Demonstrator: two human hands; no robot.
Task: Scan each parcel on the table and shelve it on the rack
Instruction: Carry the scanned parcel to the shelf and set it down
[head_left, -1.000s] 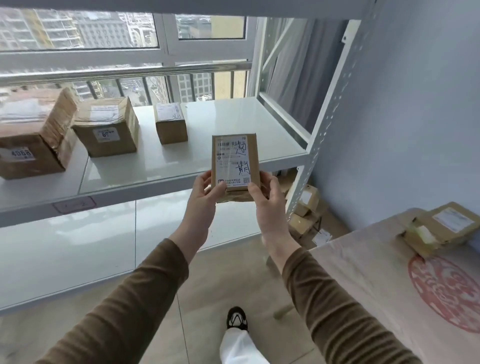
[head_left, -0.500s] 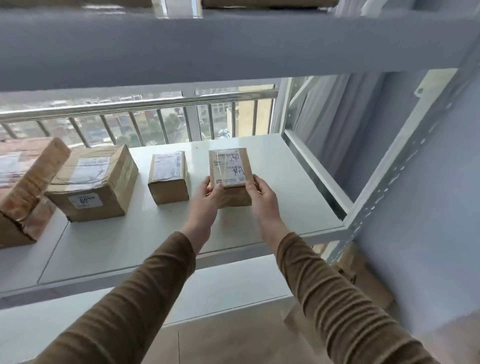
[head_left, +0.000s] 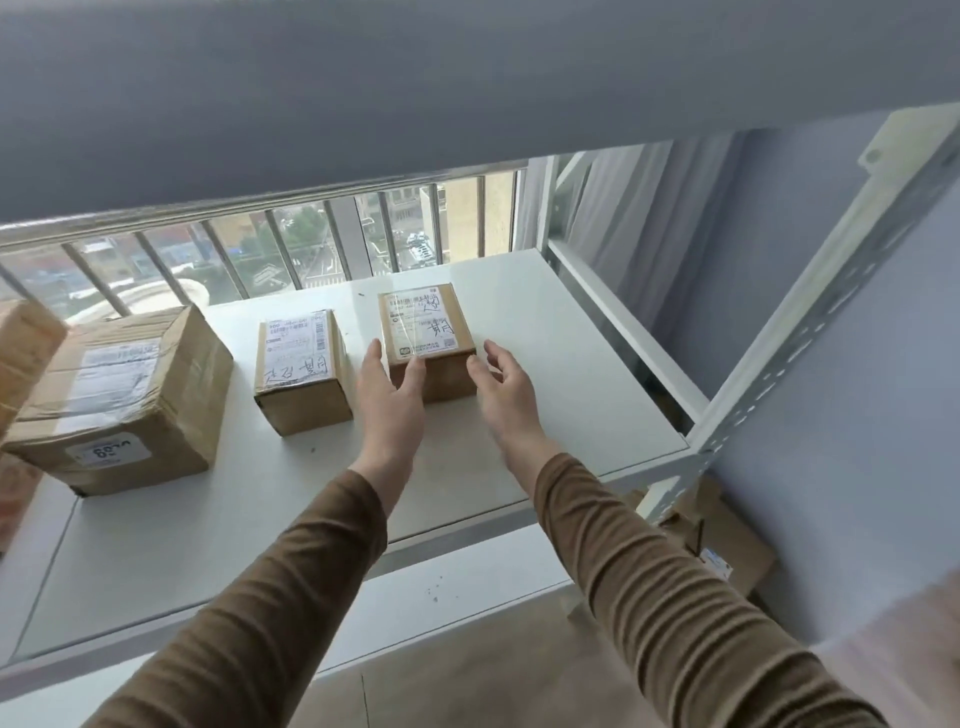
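A small brown parcel (head_left: 426, 338) with a white label and handwriting rests flat on the white rack shelf (head_left: 545, 415), right of the other boxes. My left hand (head_left: 389, 395) hovers at its front left corner, fingers spread, fingertips at or just off the cardboard. Slightly away from the parcel's front right corner is my right hand (head_left: 506, 387), open and holding nothing. Both sleeves are brown.
A similar small parcel (head_left: 301, 369) stands just left, then a bigger taped box (head_left: 119, 400) and the edge of another box (head_left: 21, 353) at far left. A grey upper shelf (head_left: 415, 78) hangs overhead. The rack's perforated upright (head_left: 810, 322) is at right; cardboard boxes (head_left: 727, 545) lie on the floor below.
The parcel went from held in front of the rack to resting on the shelf. Both hands have let go and drawn back slightly toward me.
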